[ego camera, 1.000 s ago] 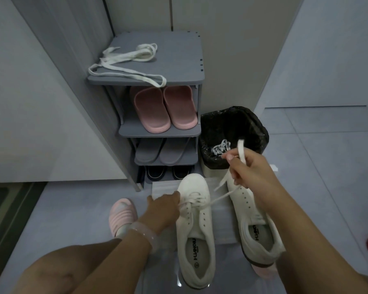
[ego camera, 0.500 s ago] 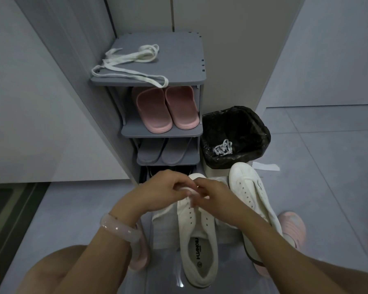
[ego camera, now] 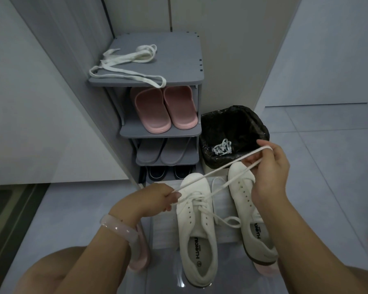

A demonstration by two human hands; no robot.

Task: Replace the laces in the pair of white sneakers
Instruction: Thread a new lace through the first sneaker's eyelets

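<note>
Over left sneaker | both hands pinch lace taut

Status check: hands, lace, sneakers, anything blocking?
Left hand and right hand both pinch the lace, stretched taut. Left sneaker partly laced; right sneaker has bare eyelets. Nothing blocking.

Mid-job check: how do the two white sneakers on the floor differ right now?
The left sneaker has a lace threaded through its front eyelets; the right sneaker shows bare eyelets and no lace. The left hand and right hand both pinch the left sneaker's lace, pulled taut; neither grips the right sneaker. The left sneaker lies nearer the camera. Both are white, toes pointing toward the shoe rack.
</note>
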